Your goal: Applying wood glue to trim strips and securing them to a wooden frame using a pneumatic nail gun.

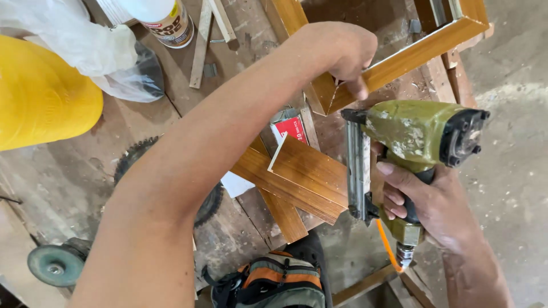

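Green nail gun (pixel 419 137) gripped in right hand (pixel 434 205).

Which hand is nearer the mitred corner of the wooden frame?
Left. The left hand presses on the frame corner; the right hand is lower down, gripping the green nail gun.

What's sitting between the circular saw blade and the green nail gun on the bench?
In the head view, loose wood-grain boards lie crossed between the saw blade and the nail gun, with a small red box just above them.
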